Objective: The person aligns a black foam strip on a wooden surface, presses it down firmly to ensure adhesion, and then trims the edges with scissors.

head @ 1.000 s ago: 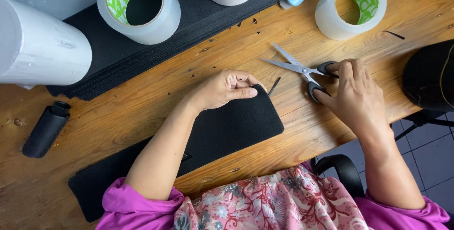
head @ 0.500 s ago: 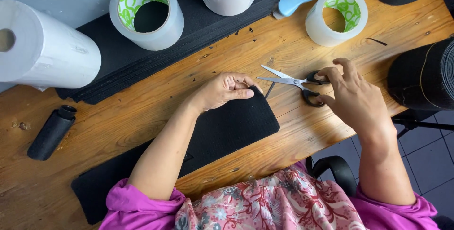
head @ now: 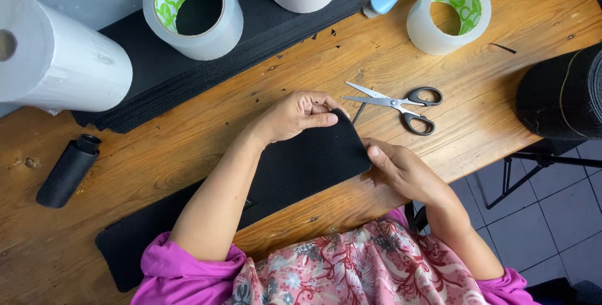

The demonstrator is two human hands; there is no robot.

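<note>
Black felt strip [head: 301, 167] lies slantwise on the wooden table [head: 188, 154], its far end reaching the table's front edge; the left hand [head: 295, 115] presses that end's upper corner, fingers curled together on it, while the right hand [head: 401, 170] pinches the lower corner between thumb and fingers; a second ago the right hand gripped the scissors [head: 395, 103], which now lie released, blades apart, just beyond the strip; bare wood stays open between scissors and the clear tape roll [head: 448, 13]; a second tape roll [head: 191, 10] sits on stacked black sheets [head: 150, 79] beside a white paper roll [head: 56, 60]; a black tube [head: 68, 170] rests well to the left.
</note>
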